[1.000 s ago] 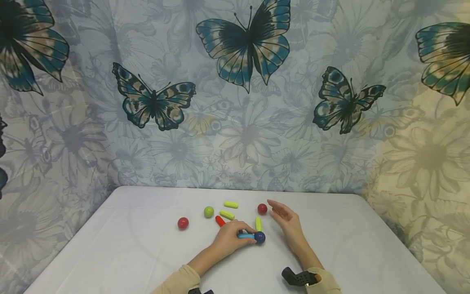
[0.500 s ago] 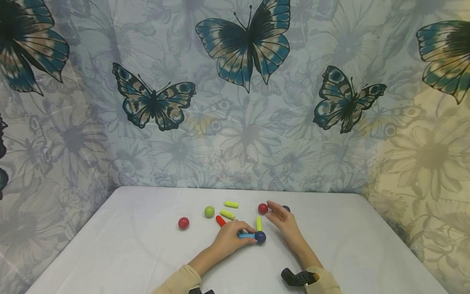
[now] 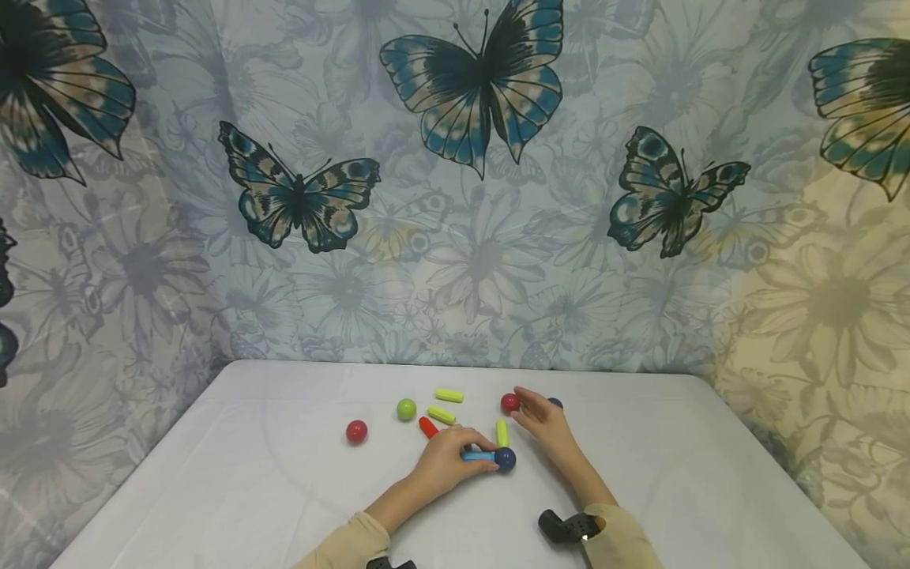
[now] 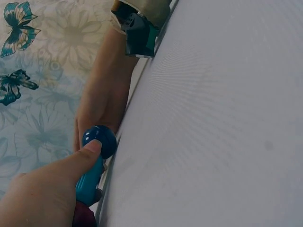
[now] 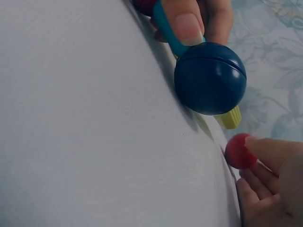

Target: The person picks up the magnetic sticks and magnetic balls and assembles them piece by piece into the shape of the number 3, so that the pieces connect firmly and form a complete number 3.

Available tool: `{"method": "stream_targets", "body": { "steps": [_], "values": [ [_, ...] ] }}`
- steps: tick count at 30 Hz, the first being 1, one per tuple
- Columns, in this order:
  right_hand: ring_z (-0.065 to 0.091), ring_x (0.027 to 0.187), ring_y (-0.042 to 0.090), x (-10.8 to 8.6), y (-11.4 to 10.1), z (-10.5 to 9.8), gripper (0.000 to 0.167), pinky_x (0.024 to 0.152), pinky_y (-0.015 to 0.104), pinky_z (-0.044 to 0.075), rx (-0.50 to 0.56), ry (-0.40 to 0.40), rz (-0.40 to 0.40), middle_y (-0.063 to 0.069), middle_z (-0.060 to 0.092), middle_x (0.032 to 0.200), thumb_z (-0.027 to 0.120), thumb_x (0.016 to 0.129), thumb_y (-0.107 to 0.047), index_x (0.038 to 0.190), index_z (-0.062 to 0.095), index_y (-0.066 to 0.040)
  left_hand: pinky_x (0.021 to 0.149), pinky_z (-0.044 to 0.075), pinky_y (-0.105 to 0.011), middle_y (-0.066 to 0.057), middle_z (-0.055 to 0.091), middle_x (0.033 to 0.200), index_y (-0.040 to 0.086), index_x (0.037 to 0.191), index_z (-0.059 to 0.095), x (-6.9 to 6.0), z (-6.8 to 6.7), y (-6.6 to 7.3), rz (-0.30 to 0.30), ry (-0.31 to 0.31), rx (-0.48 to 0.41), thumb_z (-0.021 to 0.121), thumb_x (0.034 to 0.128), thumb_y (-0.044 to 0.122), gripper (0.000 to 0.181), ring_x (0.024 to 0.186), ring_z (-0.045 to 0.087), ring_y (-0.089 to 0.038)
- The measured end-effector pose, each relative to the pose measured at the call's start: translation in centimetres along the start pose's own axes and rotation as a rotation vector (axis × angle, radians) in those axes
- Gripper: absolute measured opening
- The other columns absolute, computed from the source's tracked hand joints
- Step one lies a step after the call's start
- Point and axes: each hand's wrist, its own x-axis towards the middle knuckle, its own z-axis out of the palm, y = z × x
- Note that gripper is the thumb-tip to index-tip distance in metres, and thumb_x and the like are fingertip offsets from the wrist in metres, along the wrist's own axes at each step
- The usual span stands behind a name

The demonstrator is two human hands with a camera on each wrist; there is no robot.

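Note:
My left hand (image 3: 449, 458) grips a light blue stick (image 3: 478, 456) with a navy ball (image 3: 505, 460) at its right end; the thumb lies against the joint. A dark red part (image 4: 84, 215) shows beyond the stick's other end, mostly hidden by the hand. My right hand (image 3: 547, 423) is at a red ball (image 3: 509, 403) on the table, pinching it between thumb (image 5: 265, 150) and fingers. A yellow-green stick (image 3: 502, 433) lies just behind the navy ball. A red stick (image 3: 428, 427) is partly hidden by my left hand.
Two more yellow-green sticks (image 3: 449, 395) lie toward the back, near a green ball (image 3: 406, 409). Another red ball (image 3: 357, 431) sits on the left. A second navy ball (image 3: 555, 403) is partly hidden behind my right hand. The white table (image 3: 284, 498) meets a butterfly-patterned cloth backdrop (image 3: 483, 300).
My right hand has moved left to the red ball, and the navy ball behind it has come into view. The left hand keeps its grip on the blue stick in the same place.

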Motion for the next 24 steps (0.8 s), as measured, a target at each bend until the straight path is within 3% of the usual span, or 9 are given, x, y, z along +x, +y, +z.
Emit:
{"method": "stream_targets", "body": {
  "steps": [5,15,24],
  "values": [
    [0.044,0.136,0.041,0.4,0.0,0.4,0.046,0.111,0.041,0.038,-0.037,0.007,-0.033,0.028,0.049,0.142,0.063,0.092,-0.003,0.135,0.050,0.008,0.070,0.045,-0.014,0.016,0.075,0.098,0.028,0.100,0.076,0.0,-0.1,0.0,-0.010,-0.003,-0.014,0.080,0.0769,0.039,0.026,0.080,0.053,0.004],
    [0.049,0.133,0.038,0.5,0.0,1.1,0.038,0.108,0.042,0.042,-0.107,0.063,0.005,0.022,0.057,0.137,0.064,0.092,-0.004,0.129,0.058,0.002,0.070,0.045,-0.014,0.016,0.075,0.098,0.028,0.100,0.076,0.0,-0.1,0.2,-0.024,-0.014,-0.020,0.079,0.0773,0.039,0.026,0.080,0.052,0.004],
    [0.051,0.133,0.035,0.4,0.0,1.2,0.035,0.108,0.041,0.044,-0.091,0.082,0.027,0.018,0.059,0.135,0.065,0.092,-0.006,0.127,0.061,-0.001,0.070,0.045,-0.014,0.015,0.075,0.097,0.027,0.100,0.076,0.0,-0.1,0.1,-0.012,-0.010,-0.010,0.080,0.0771,0.038,0.025,0.081,0.054,0.003]
  ]
}}
